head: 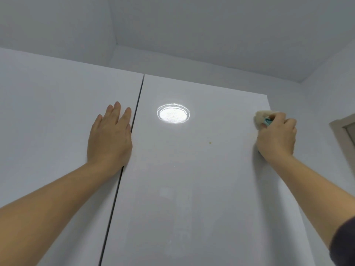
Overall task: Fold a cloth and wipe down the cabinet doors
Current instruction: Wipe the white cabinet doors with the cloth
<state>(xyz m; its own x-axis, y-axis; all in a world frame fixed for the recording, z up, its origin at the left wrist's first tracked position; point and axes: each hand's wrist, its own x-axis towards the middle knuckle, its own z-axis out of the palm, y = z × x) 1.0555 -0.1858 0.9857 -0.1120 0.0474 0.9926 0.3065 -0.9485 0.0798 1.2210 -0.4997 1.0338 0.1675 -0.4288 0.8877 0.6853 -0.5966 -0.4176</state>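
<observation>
**Cloth at the right door's outer edge**

The cloth (261, 117), cream with a bit of teal showing, is bunched in the right hand (276, 139), whose fingers curl round it. It is pressed against the right door (192, 189) at that door's right edge, just below the top right corner. The wall (326, 93) lies close beyond this edge. Leftward the door face runs bare to the gap (115, 192) between the doors, and bare downward too.

On this door, a small yellowish spot (210, 143) sits left of the right hand and a little lower. A bright oval reflection (173, 115) lies near the top, between the two hands.

The left hand (109, 139) lies flat and open on the left door (48, 121), fingers straight and pointing up. Its thumb side is right at the gap, on that door's right edge, and it holds nothing. The rest of the left door stretches away bare to the left.

Above both top edges there is wall, then the ceiling (211, 35). A frame (343, 129) shows on the wall at far right. A dark sleeve (343, 242) covers the right upper arm.
</observation>
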